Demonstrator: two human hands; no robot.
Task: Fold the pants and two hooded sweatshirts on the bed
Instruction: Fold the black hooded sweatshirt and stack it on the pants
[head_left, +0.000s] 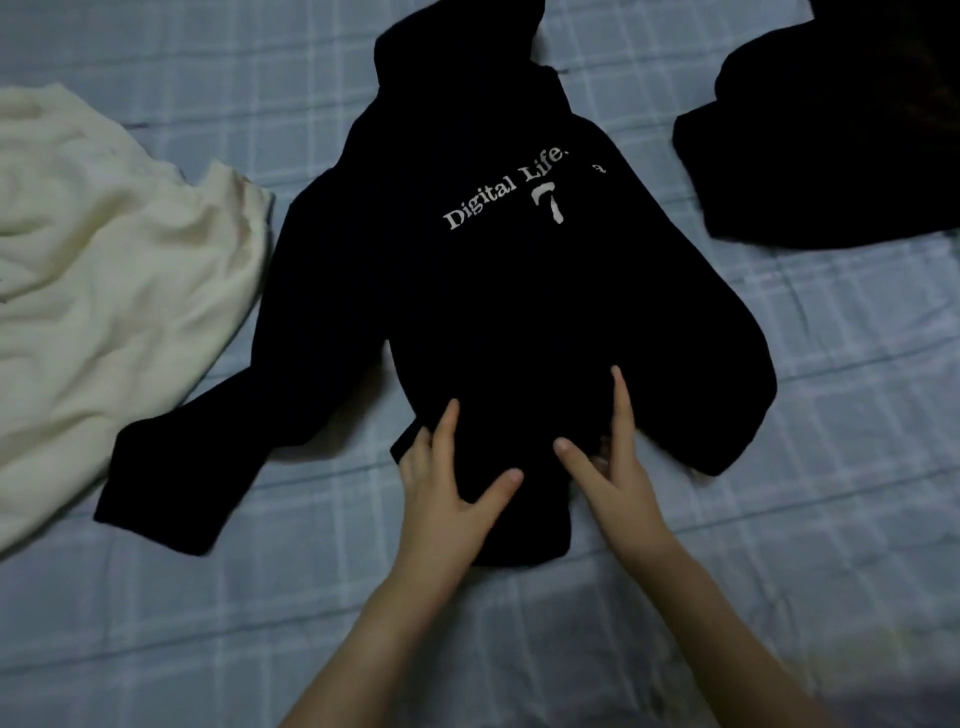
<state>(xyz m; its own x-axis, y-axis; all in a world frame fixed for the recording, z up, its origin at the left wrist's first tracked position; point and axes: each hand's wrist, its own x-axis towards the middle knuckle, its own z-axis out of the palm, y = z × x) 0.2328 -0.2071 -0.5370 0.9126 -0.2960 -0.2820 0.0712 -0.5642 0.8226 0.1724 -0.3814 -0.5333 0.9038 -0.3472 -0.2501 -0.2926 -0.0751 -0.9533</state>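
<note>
A black hooded sweatshirt (483, 291) with white "Digital Life" lettering lies face up in the middle of the bed, hood pointing away from me. Its left sleeve stretches toward the lower left; the right sleeve is bent down along its side. My left hand (449, 483) rests flat on the lower hem, fingers spread. My right hand (608, 462) lies beside it on the hem with fingers apart, some fingers tucked at the fabric's edge. A cream garment (104, 280) lies crumpled at the left. Another black garment (831, 140) sits at the upper right.
The bed is covered by a pale blue checked sheet (779, 519). Bare sheet shows in front of the sweatshirt and to its right.
</note>
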